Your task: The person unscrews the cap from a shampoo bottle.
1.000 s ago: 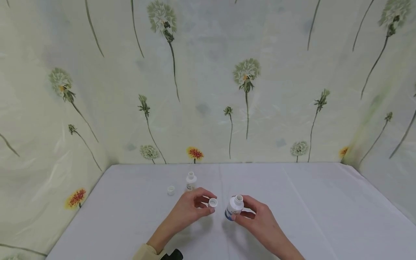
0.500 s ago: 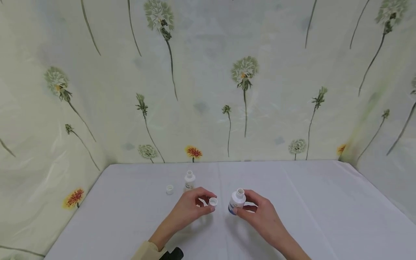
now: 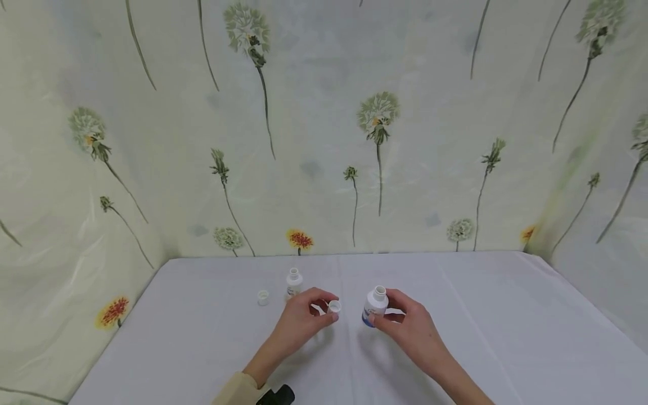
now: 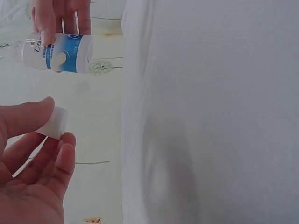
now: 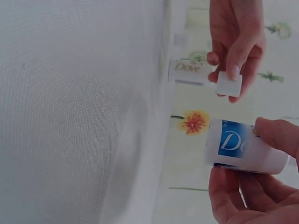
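In the head view my left hand [image 3: 302, 319] pinches a small white screw cap [image 3: 334, 307] between thumb and fingers, its hollow side facing up. To the right of it, my right hand [image 3: 414, 327] grips a white bottle [image 3: 376, 302] with a blue band, its open neck uppermost and leaning a little. A gap separates cap and bottle, both held above the table. The right wrist view shows "Do" on the blue label of this bottle [image 5: 236, 144]. Behind my left hand stands a second uncapped white bottle [image 3: 294, 280], its lower part hidden; the right wrist view reads "Dove" on it.
Left of the standing bottle, another white cap [image 3: 262, 297] lies on the white-covered table [image 3: 481, 315]. A curtain [image 3: 314, 124] printed with dandelions rises behind the table and along both sides. A dark device [image 3: 277, 395] sits at my left wrist by the pale sleeve.
My right hand has carried the bottle slightly right and farther from me, away from the cap. My left hand, still pinching the cap, has shifted only a little.
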Available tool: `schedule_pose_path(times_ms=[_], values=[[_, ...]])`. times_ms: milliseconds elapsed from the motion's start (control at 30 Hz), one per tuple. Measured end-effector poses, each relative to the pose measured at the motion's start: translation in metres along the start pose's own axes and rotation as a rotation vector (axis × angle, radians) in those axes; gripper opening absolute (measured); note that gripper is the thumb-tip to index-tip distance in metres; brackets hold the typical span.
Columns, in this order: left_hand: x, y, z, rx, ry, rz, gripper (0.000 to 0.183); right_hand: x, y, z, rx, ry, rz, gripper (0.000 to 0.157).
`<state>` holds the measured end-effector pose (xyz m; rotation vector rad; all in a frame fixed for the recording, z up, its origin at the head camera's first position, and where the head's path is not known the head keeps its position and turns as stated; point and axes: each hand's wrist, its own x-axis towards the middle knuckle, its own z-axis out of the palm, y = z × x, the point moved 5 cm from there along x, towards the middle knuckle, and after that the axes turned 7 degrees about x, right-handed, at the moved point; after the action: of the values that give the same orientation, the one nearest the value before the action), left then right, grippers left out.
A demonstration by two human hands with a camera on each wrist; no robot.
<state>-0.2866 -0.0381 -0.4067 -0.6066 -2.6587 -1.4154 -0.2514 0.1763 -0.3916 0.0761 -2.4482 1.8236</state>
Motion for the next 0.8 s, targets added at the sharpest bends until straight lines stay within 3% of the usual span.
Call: schedule_pose_path(times_ms=[333,800], values=[[0.015,0.003,0.015,0.006,0.022,-0.022,0.026,0.008,0.007,-0.012,0.007,0.018,-0.001,0.052],[0.032,0.001,0.036,-0.029,-0.006,-0.051,0.029,0.020,0.011,-0.025,-0.109,0.046,-0.015,0.051]])
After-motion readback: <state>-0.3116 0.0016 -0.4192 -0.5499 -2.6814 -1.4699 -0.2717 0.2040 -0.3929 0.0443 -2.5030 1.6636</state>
